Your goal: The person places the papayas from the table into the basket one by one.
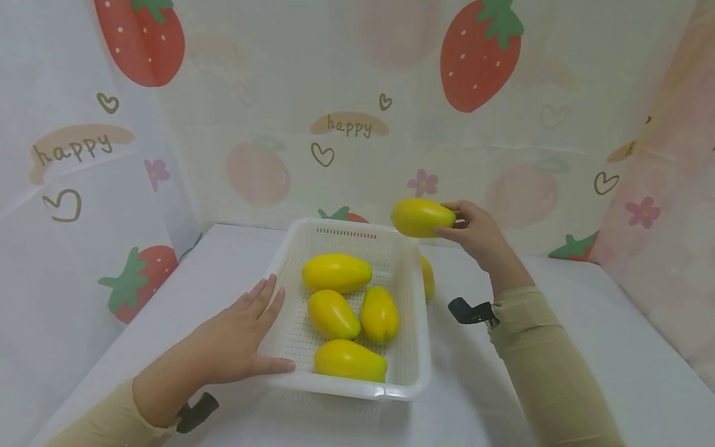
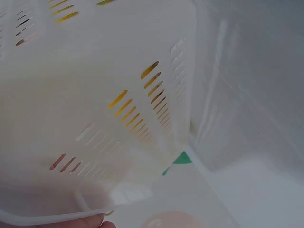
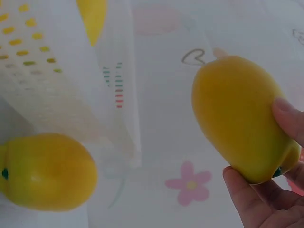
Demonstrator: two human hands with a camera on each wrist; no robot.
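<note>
My right hand (image 1: 475,233) pinches a yellow papaya (image 1: 422,217) by its narrow greenish end, thumb on one side and fingers on the other. It is held up above the far right corner of a white plastic basket (image 1: 420,379). Inside the basket lie several more papayas, among them one at the back (image 1: 336,273) and one at the front (image 1: 350,360). My left hand (image 1: 231,338) rests on the basket's left rim near the front corner, fingers straight and spread. In the left wrist view its fingertips (image 2: 90,221) show at the rim.
Another papaya (image 3: 52,172) lies on the table just outside the basket's right wall, partly hidden by it in the head view. The white tabletop (image 1: 592,347) extends to the right. A printed cloth backdrop (image 1: 357,68) with strawberries stands behind and at both sides.
</note>
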